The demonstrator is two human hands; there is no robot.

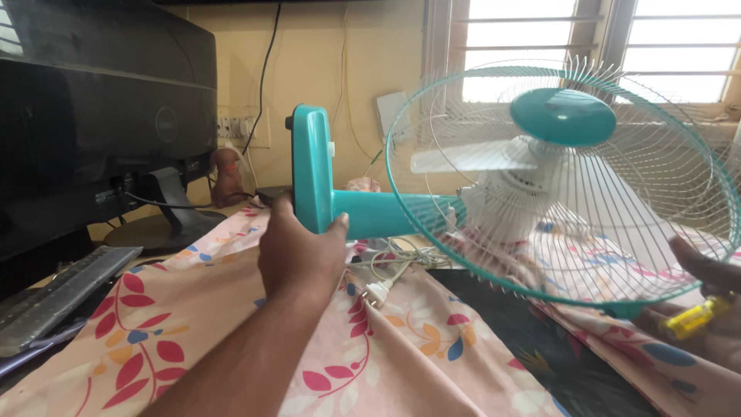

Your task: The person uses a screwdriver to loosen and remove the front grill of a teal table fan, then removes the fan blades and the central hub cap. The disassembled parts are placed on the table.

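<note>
Left hand: the left hand [301, 255] is closed around the teal base [312, 168] of the fan, thumb on one side and fingers on the other.
Right hand: the right hand [706, 270] is at the right edge of the view, touching the rim of the wire guard [633, 232]; its fingers are closed on a yellow screwdriver handle [695, 316].
Fan: one teal table fan [494, 193] is held above the bed, lying on its side, with the guard facing right.
Inside the guard: one white blade [471, 157] is clearly visible and one white motor hub [509, 202]; one teal round cap [563, 116] sits at the centre of the guard.
Cord: one white cord with a plug [376, 292] lies on the floral sheet [154, 332], just under the fan neck.
Left side: one black monitor [100, 108] on a stand, one grey keyboard [54, 297] in front of it.
Wall: one switch board [241, 127] and one black cable [266, 69].
</note>
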